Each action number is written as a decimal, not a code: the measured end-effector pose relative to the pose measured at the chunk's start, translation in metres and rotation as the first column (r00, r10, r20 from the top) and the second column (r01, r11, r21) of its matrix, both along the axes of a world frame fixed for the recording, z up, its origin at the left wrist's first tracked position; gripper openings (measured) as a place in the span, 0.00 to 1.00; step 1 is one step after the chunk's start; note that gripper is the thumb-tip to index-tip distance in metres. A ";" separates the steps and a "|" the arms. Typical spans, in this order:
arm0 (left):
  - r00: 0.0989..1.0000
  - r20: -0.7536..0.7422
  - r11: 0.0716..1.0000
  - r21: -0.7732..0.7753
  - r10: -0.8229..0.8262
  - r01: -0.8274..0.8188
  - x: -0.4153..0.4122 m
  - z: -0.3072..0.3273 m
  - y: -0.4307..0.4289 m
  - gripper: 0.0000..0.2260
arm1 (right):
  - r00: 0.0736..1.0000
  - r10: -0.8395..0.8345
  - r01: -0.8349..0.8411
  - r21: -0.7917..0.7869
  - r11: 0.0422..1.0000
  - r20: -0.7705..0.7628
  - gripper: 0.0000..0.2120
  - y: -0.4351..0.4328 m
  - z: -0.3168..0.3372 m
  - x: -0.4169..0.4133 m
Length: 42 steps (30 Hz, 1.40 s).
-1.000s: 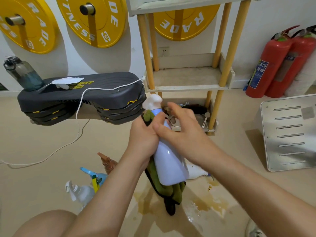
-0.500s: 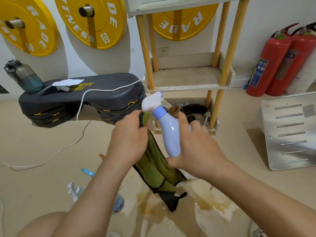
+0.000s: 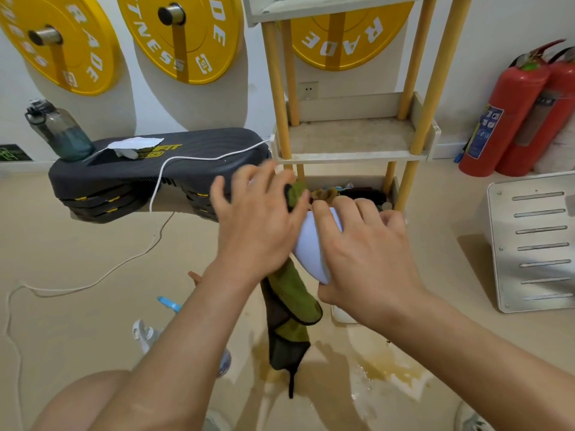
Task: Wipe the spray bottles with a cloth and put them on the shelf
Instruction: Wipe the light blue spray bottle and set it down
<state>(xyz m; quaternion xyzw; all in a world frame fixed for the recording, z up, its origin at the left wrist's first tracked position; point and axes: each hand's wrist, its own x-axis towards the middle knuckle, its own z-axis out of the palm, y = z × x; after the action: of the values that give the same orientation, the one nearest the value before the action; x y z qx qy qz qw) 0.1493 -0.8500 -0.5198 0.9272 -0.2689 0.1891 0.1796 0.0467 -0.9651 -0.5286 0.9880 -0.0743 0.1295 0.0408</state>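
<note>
Stained beige floor (image 3: 93, 259), wooden shelf (image 3: 351, 157) behind. Mid-air before shelf, between both hands: pale spray bottle (image 3: 311, 241), tilted, gripped round body by right hand (image 3: 364, 253). Pressed against it under splayed left hand (image 3: 255, 225): green cloth (image 3: 289, 300), dangling.

The step platform (image 3: 155, 169) stands left of the shelf (image 3: 351, 157), extinguishers (image 3: 504, 113) right.

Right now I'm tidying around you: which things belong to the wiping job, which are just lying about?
Job: lavender spray bottle, green cloth, shelf unit, clear spray bottle on the floor.
Lying about: water bottle, step platform, white cable, fire extinguisher, yellow weight plates.
</note>
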 end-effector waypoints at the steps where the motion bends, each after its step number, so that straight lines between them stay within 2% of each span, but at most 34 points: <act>1: 0.998 0.009 0.998 0.017 0.063 -0.063 0.005 -0.001 0.003 0.26 | 1.000 0.002 -0.003 -0.029 1.000 -0.013 0.49 0.001 0.002 -0.001; 3: 0.998 -0.051 0.999 -0.002 0.046 -0.046 0.008 -0.002 0.001 0.26 | 1.000 -0.018 0.017 -0.051 0.999 -0.005 0.49 0.000 0.004 -0.002; 6: 0.975 -0.154 0.985 -0.082 -0.162 0.151 -0.005 -0.003 -0.010 0.27 | 0.999 -0.019 0.020 -0.011 1.000 0.046 0.48 -0.004 0.000 -0.001; 8: 0.972 -0.146 0.981 -0.088 -0.186 0.175 -0.011 -0.004 -0.010 0.26 | 0.997 0.006 -0.005 -0.005 1.000 0.081 0.48 -0.005 -0.006 0.000; 10: 0.999 0.008 0.999 -0.007 -0.047 0.047 -0.007 -0.003 -0.004 0.24 | 0.994 0.027 -0.024 -0.032 0.999 0.108 0.49 -0.006 -0.008 0.001; 12: 0.983 0.126 0.991 -0.035 0.135 -0.132 0.000 0.006 0.002 0.21 | 0.992 0.031 -0.025 -0.051 0.998 0.123 0.50 -0.009 -0.008 0.002; 13: 0.978 0.093 0.980 -0.088 0.186 -0.178 0.005 0.011 0.005 0.19 | 0.993 0.020 -0.014 -0.053 0.998 0.119 0.50 -0.012 -0.009 0.003; 15: 0.974 -0.089 0.944 -0.244 0.208 -0.223 0.011 0.016 0.014 0.16 | 0.996 -0.019 0.023 -0.042 0.999 0.090 0.50 -0.021 -0.012 0.004; 18: 0.923 -0.371 0.776 -0.551 0.101 -0.306 0.014 0.022 0.031 0.13 | 0.994 -0.084 0.085 -0.009 0.996 0.066 0.50 -0.036 -0.014 0.005; 20: 0.873 -0.488 0.640 -0.667 0.011 -0.381 0.014 0.027 0.042 0.13 | 0.994 -0.081 0.082 -0.011 0.997 0.070 0.51 -0.044 -0.014 0.004; 23: 0.821 -0.554 0.408 -0.787 -0.135 -0.464 0.017 0.034 0.048 0.10 | 0.995 -0.050 0.053 -0.033 0.998 0.087 0.51 -0.048 -0.011 0.000; 25: 0.767 -0.573 0.307 -0.814 -0.288 -0.492 0.013 0.038 0.042 0.09 | 0.995 -0.030 0.034 -0.037 0.999 0.094 0.50 -0.045 -0.012 -0.001; 26: 0.733 -0.572 0.309 -0.819 -0.368 -0.484 0.008 0.038 0.036 0.08 | 0.996 -0.019 0.023 -0.041 0.999 0.091 0.50 -0.042 -0.013 -0.001; 27: 0.702 -0.577 0.374 -0.813 -0.418 -0.446 0.003 0.036 0.031 0.07 | 0.997 -0.010 0.014 -0.044 0.999 0.082 0.50 -0.038 -0.015 -0.001; 29: 0.666 -0.614 0.627 -0.730 -0.425 -0.273 -0.004 0.030 0.026 0.13 | 0.998 -0.004 0.007 -0.048 0.999 0.055 0.50 -0.034 -0.019 -0.001; 31: 0.707 -0.622 0.862 -0.505 -0.336 -0.035 -0.003 0.025 0.027 0.20 | 0.999 0.007 -0.005 -0.049 0.999 0.041 0.50 -0.032 -0.023 -0.002; 33: 0.827 -0.527 0.970 -0.230 -0.196 0.084 -0.002 0.020 0.029 0.22 | 0.998 0.043 -0.041 -0.048 0.998 0.044 0.50 -0.029 -0.025 -0.003; 35: 0.949 -0.311 0.998 -0.051 -0.045 0.030 -0.004 0.016 0.028 0.19 | 0.995 0.083 -0.080 -0.054 0.995 0.058 0.50 -0.025 -0.027 -0.005; 36: 0.976 -0.219 0.999 -0.042 0.003 -0.013 -0.004 0.014 0.026 0.20 | 0.993 0.096 -0.092 -0.060 0.994 0.068 0.49 -0.023 -0.026 -0.005; 38: 0.986 -0.142 0.991 -0.089 0.089 -0.102 0.001 0.004 0.025 0.26 | 0.989 0.105 -0.098 -0.068 0.993 0.106 0.48 -0.022 -0.025 -0.008; 39: 0.980 -0.160 0.983 -0.120 0.122 -0.141 0.004 -0.001 0.025 0.31 | 0.986 0.103 -0.095 -0.071 0.993 0.129 0.48 -0.022 -0.024 -0.009; 40: 0.958 -0.251 0.967 -0.177 0.136 -0.184 0.007 -0.005 0.025 0.33 | 0.983 0.100 -0.090 -0.075 0.993 0.151 0.47 -0.021 -0.022 -0.009; 42: 0.884 -0.461 0.909 -0.335 0.072 -0.249 0.004 -0.012 0.022 0.27 | 0.979 0.100 -0.088 -0.074 0.993 0.179 0.46 -0.020 -0.022 -0.010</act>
<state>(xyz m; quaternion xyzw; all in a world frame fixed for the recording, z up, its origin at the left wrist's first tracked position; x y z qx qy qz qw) 0.1537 -0.8282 -0.5316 0.9115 -0.0998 0.0391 0.3972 0.0370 -0.9850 -0.5509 0.9724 -0.0268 0.2238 0.0603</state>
